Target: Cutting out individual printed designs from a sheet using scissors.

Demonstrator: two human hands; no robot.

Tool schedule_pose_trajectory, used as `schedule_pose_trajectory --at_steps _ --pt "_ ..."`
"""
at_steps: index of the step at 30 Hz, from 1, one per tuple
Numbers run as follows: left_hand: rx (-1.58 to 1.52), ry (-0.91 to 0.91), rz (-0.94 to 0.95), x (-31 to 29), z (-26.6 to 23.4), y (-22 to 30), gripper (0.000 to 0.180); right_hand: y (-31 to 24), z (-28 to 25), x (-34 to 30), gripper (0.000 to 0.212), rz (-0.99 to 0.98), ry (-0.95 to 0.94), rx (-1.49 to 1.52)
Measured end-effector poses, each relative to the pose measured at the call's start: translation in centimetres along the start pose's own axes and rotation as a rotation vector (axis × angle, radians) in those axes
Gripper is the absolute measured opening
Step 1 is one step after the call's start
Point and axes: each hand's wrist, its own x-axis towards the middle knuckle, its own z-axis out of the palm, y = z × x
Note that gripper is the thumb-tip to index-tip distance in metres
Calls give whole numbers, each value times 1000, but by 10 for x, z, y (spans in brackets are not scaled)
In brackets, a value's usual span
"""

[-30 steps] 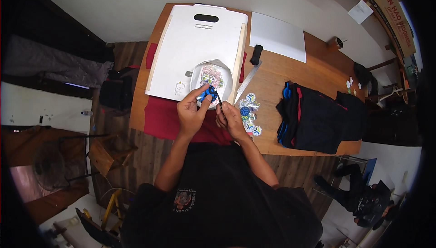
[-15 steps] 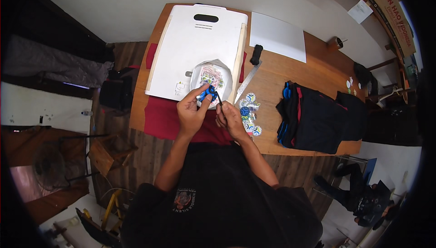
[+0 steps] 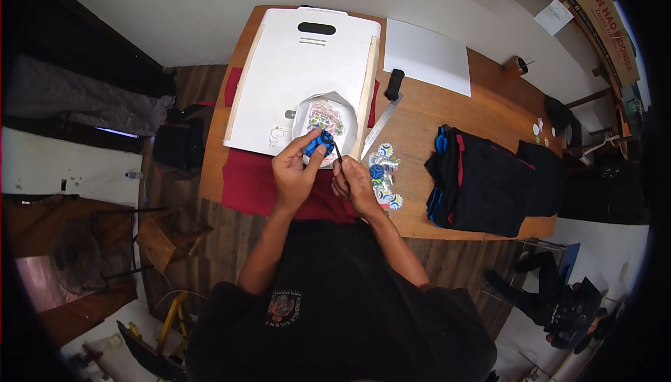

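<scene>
Blue disc (image 3: 316, 147), patterned in black, sits over the bowl (image 3: 351, 118), pinched between thumb and fingers in the left hand's grip (image 3: 293, 174). The right hand's grip (image 3: 358, 186) is closed around a slim dark tool (image 3: 338, 153), whose tip is at the disc's right edge. Scraps (image 3: 323, 111) lie inside the white bowl. Beneath it is a white board (image 3: 300, 74), with red cloth (image 3: 246, 185) under that. On the tabletop (image 3: 418, 122) to the right lie round stickers (image 3: 377, 173), a ruler (image 3: 380, 127) and folded black clothes (image 3: 493, 186).
</scene>
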Motion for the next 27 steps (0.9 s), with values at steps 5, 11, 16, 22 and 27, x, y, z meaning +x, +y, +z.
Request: schedule_pose_trajectory --at_steps 5,11,16,22,27 --pt "-12 -6 -8 0 0 -1 33 7 -6 1 38 -25 -6 -19" --pt "-10 -9 -37 -1 -2 -4 35 5 -5 0 38 -13 0 -4" --pt "-2 -24 -22 -1 -2 -4 36 5 -5 1 39 -10 -2 2" --pt "-13 -20 -48 -4 -1 -3 37 2 -3 1 39 -7 -4 10" --pt "-8 -7 -79 -5 0 -4 37 3 -3 1 38 -11 9 12"
